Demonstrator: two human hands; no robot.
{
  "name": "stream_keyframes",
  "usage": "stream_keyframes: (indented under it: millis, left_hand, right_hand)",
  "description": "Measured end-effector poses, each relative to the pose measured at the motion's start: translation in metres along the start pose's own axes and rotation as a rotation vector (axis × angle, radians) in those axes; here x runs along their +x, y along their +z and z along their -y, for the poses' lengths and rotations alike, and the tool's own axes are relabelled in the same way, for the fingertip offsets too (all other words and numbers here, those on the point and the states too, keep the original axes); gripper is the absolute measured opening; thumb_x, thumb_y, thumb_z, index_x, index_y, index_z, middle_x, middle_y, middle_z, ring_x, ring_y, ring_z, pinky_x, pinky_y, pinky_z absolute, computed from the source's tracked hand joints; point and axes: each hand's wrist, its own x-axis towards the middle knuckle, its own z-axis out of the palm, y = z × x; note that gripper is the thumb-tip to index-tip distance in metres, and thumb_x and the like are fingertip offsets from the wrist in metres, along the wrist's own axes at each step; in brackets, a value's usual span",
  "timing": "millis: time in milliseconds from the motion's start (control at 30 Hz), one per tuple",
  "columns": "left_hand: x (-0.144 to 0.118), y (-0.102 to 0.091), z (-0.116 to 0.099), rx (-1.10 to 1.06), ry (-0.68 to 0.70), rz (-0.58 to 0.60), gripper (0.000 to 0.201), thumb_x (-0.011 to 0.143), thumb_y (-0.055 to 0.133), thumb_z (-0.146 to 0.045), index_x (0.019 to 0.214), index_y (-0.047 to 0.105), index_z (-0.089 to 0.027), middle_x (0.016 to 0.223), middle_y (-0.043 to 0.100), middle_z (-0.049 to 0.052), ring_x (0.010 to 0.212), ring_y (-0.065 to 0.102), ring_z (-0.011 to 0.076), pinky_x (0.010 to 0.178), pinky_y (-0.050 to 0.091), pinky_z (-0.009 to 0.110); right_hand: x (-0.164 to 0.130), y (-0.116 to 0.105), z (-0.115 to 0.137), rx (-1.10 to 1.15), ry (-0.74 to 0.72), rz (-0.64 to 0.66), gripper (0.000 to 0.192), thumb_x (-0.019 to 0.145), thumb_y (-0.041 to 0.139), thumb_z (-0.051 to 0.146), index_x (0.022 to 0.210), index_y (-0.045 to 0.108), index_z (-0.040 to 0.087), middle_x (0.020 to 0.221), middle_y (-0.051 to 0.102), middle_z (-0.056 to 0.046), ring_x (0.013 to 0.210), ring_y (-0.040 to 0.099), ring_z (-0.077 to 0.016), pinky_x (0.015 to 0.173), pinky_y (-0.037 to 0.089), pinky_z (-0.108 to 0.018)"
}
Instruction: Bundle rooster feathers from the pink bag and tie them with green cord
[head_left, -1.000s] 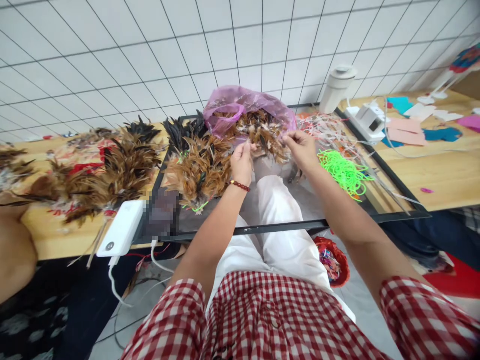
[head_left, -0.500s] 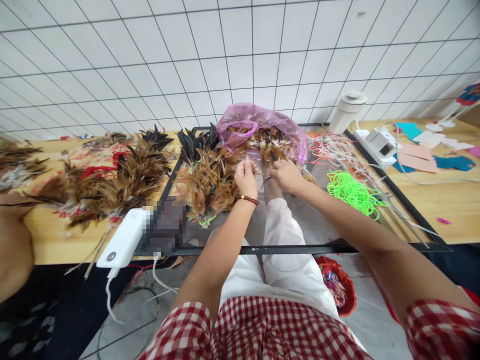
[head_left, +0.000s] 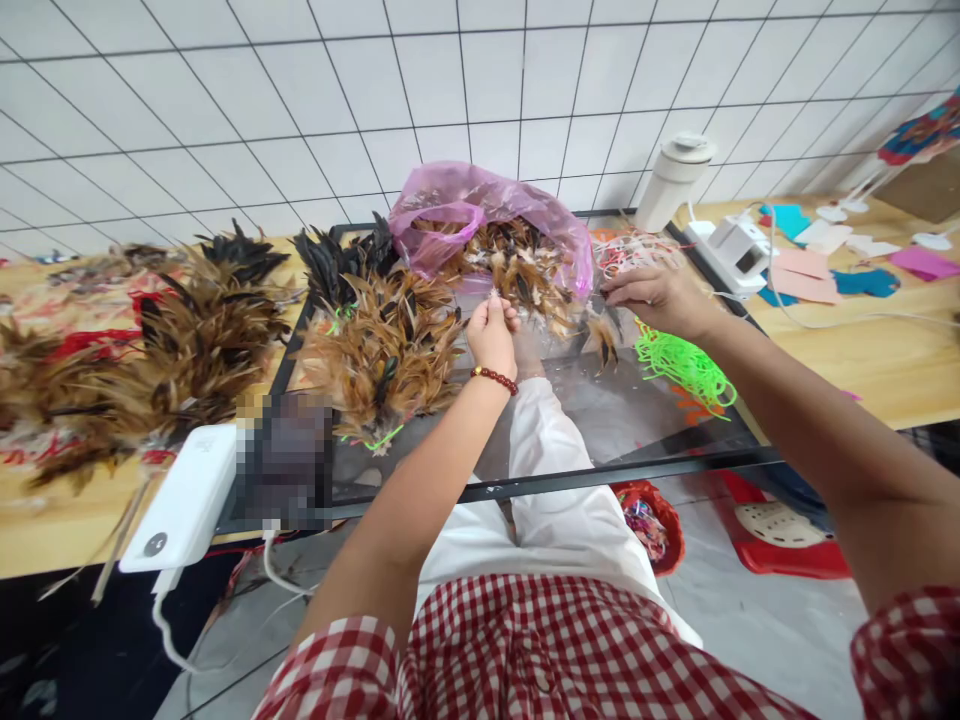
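My left hand is closed in a pinch in front of the pink plastic bag. A small whitish tip shows above its thumb, but what it holds cannot be made out. To its left lies a thick pile of brown feathers, with black feathers behind it. More feathers spill from the mouth of the pink bag. My right hand hovers over the right side of the glass-like panel, fingers drawn together, their contents too small to tell. Just below its fingertips is a small brown-black feather tuft.
Bright green cords and whitish-orange strings lie at the right. Behind them stand a white bottle and a power strip with cables. A white power bank sits front left. Another feather pile covers the left table.
My right hand has moved away from my left, rightward to beside the green cords. My left hand stays pinched in nearly the same place. The view has shifted somewhat.
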Motion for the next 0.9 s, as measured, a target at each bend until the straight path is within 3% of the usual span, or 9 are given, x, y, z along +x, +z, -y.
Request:
stream_keyframes:
  millis: [67, 200, 367, 500, 667, 767, 833, 900]
  left_hand:
    - [0.002, 0.007, -0.001, -0.008, -0.03, -0.008, 0.033, 0.101, 0.055, -0.022, 0.068, 0.055, -0.017, 0.055, 0.052, -0.006, 0.045, 0.047, 0.0046, 0.053, 0.038, 0.02]
    - [0.005, 0.015, -0.002, -0.013, -0.047, -0.024, 0.035, 0.096, 0.066, -0.034, 0.068, 0.054, -0.017, 0.054, 0.051, -0.007, 0.045, 0.046, 0.0034, 0.053, 0.038, 0.019]
    - [0.001, 0.012, -0.003, 0.018, -0.06, -0.015, 0.035, 0.095, 0.067, -0.039, 0.07, 0.054, -0.018, 0.056, 0.051, -0.006, 0.046, 0.047, 0.0044, 0.053, 0.039, 0.021]
    - [-0.006, 0.0, -0.005, 0.043, -0.067, 0.0, 0.034, 0.092, 0.07, -0.04, 0.072, 0.055, -0.017, 0.057, 0.053, -0.006, 0.046, 0.048, 0.0043, 0.052, 0.04, 0.02]
    - [-0.01, -0.014, -0.001, 0.044, -0.07, -0.01, 0.032, 0.096, 0.065, -0.034, 0.071, 0.055, -0.017, 0.055, 0.053, -0.006, 0.045, 0.048, 0.0042, 0.051, 0.039, 0.019]
    - [-0.013, -0.018, 0.003, 0.061, -0.036, 0.001, 0.031, 0.096, 0.065, -0.029, 0.069, 0.057, -0.016, 0.054, 0.054, -0.006, 0.046, 0.048, 0.004, 0.052, 0.04, 0.019]
    - [-0.015, -0.019, 0.006, 0.09, -0.016, 0.049, 0.029, 0.095, 0.066, -0.026, 0.069, 0.06, -0.015, 0.055, 0.056, -0.006, 0.047, 0.049, 0.0034, 0.053, 0.04, 0.017]
    - [-0.017, -0.02, 0.007, 0.105, -0.02, 0.08, 0.027, 0.094, 0.067, -0.024, 0.069, 0.062, -0.015, 0.055, 0.057, -0.005, 0.047, 0.049, 0.0035, 0.053, 0.04, 0.017]
  right_hand:
    - [-0.005, -0.004, -0.008, -0.024, 0.054, -0.035, 0.022, 0.091, 0.059, 0.03, 0.098, 0.08, 0.029, 0.119, 0.078, -0.005, 0.109, 0.073, -0.0244, 0.1, 0.059, -0.045]
    - [-0.004, -0.008, -0.001, -0.073, 0.163, -0.077, 0.028, 0.09, 0.056, 0.022, 0.101, 0.081, 0.028, 0.11, 0.08, -0.007, 0.107, 0.073, -0.027, 0.101, 0.057, -0.049]
    - [-0.002, 0.013, 0.022, -0.094, 0.112, 0.238, 0.046, 0.082, 0.047, 0.007, 0.105, 0.082, 0.026, 0.128, 0.076, -0.005, 0.119, 0.069, -0.0237, 0.108, 0.05, -0.043]
    - [-0.004, 0.021, 0.015, -0.161, 0.094, 0.409, 0.039, 0.077, 0.052, 0.008, 0.093, 0.084, 0.024, 0.113, 0.081, -0.006, 0.11, 0.071, -0.0263, 0.105, 0.048, -0.043]
    - [0.042, 0.027, 0.023, -0.179, 0.291, 0.192, 0.03, 0.083, 0.06, 0.022, 0.101, 0.084, 0.023, 0.106, 0.081, -0.007, 0.099, 0.072, -0.0272, 0.093, 0.052, -0.039]
    - [0.087, 0.055, 0.048, -0.206, 0.459, 0.116, 0.026, 0.087, 0.062, 0.034, 0.097, 0.083, 0.022, 0.1, 0.081, -0.008, 0.096, 0.072, -0.0275, 0.087, 0.052, -0.038]
    - [0.11, 0.078, 0.062, -0.246, 0.542, 0.127, 0.034, 0.09, 0.062, 0.047, 0.094, 0.082, 0.019, 0.1, 0.08, -0.011, 0.096, 0.072, -0.0279, 0.083, 0.052, -0.037]
    - [0.122, 0.095, 0.067, -0.301, 0.575, 0.145, 0.031, 0.087, 0.066, 0.045, 0.095, 0.081, 0.019, 0.104, 0.079, -0.013, 0.098, 0.071, -0.0279, 0.082, 0.052, -0.036]
